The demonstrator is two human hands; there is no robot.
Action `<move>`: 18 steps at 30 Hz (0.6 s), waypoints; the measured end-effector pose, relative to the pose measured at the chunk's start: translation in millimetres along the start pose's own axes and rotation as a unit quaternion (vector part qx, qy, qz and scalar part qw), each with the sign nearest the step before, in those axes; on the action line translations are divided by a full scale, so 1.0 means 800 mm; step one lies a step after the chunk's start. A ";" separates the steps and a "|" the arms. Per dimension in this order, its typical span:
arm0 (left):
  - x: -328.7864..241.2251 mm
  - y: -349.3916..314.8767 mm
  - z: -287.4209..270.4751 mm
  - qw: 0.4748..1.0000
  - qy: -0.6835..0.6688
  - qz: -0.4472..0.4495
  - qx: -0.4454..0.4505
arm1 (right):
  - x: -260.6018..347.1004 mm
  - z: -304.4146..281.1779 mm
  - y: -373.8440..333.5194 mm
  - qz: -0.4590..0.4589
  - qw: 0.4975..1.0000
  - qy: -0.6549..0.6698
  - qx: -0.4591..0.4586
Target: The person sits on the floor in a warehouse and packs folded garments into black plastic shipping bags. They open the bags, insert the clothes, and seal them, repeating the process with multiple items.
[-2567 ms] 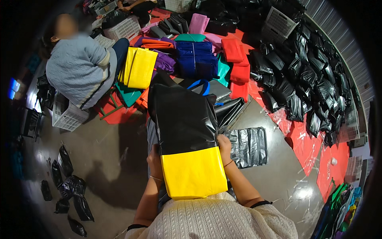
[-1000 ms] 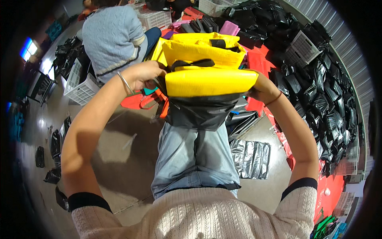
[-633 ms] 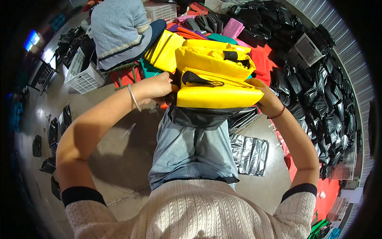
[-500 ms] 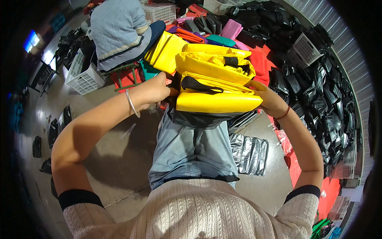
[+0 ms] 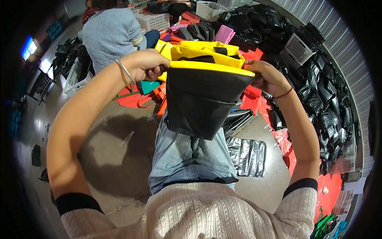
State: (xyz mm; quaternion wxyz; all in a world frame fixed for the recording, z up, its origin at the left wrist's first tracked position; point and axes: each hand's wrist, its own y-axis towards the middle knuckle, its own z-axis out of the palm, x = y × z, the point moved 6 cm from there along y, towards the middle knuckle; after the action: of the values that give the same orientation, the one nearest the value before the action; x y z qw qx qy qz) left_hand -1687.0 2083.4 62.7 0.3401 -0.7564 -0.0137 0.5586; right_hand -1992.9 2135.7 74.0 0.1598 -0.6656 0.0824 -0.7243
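Observation:
Both hands hold a folded bag with a smooth black panel (image 5: 205,99) and a bright yellow top edge (image 5: 211,67). It hangs tilted above my lap. My left hand (image 5: 150,65) is closed on its upper left corner. At the upper right corner, my right hand (image 5: 267,76) pinches the edge between thumb and fingers. Just behind the held piece stand more folded yellow bags (image 5: 227,59) with black parts; the black panel hides their lower portion. Whether they are joined to the held bag I cannot tell.
A person in a light blue sweater (image 5: 107,38) sits ahead on the left. Black plastic packages (image 5: 326,103) are heaped along the right wall, with a white crate (image 5: 296,49) among them. A flat black package (image 5: 247,156) lies on the floor beside my right leg.
My hands have risen and moved away from me, lifting the near edge of the yellow bag. Its black panel now faces me and covers the yellow front seen before.

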 end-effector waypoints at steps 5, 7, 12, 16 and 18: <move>-0.037 -0.012 -0.014 0.998 -0.055 0.029 -0.001 | 0.035 -0.004 0.007 -0.047 0.998 0.038 0.024; -0.049 -0.015 -0.018 0.995 -0.085 0.046 0.003 | 0.051 0.001 0.008 -0.074 0.995 0.050 0.048; -0.082 -0.036 -0.032 0.987 -0.100 0.118 0.041 | 0.087 0.000 -0.004 -0.114 0.988 0.088 0.063; -0.047 -0.080 -0.031 0.982 -0.032 0.186 -0.019 | 0.072 0.010 -0.055 -0.170 0.983 -0.017 0.060; -0.002 -0.098 -0.006 0.991 0.015 0.133 -0.013 | 0.025 0.014 -0.080 -0.169 0.981 -0.082 -0.044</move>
State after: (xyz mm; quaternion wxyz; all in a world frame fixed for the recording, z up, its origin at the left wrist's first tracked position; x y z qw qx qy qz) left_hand -1655.0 2140.6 106.2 0.2531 -0.7640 0.0843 0.5874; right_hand -1990.9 2189.6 115.0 0.0115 -0.7333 -0.0127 -0.6797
